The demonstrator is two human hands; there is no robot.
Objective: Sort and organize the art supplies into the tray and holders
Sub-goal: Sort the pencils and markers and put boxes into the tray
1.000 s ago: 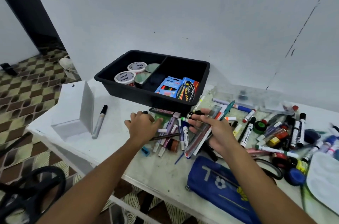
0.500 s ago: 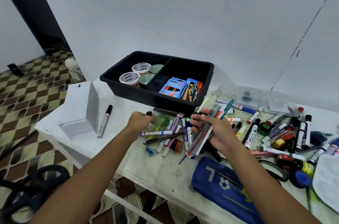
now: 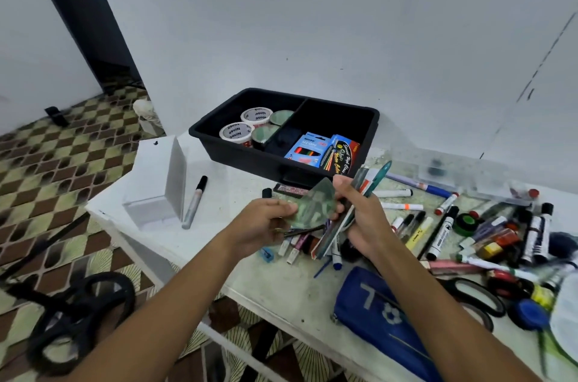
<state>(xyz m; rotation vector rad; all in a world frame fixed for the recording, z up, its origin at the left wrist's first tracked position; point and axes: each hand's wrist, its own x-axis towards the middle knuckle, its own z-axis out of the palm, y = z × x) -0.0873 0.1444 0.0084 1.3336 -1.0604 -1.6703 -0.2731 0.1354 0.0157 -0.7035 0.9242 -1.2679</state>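
Note:
My left hand pinches a clear green plastic piece, lifted above the table next to my right hand. In my right hand is a gripped bundle of rulers and pens, with a teal pen sticking out at the top. A black two-part tray stands behind them; its left part holds tape rolls, its right part crayon boxes. A white holder stands at the table's left. Loose markers lie scattered to the right.
A grey marker lies beside the white holder. A blue pencil case lies near the front edge, with black scissors and small paint pots to its right. A clear box stands by the wall. The table's left edge drops to a tiled floor.
My left hand has lifted the green plastic piece off the table and brought it up against the bundle in my right hand. The right hand rose slightly.

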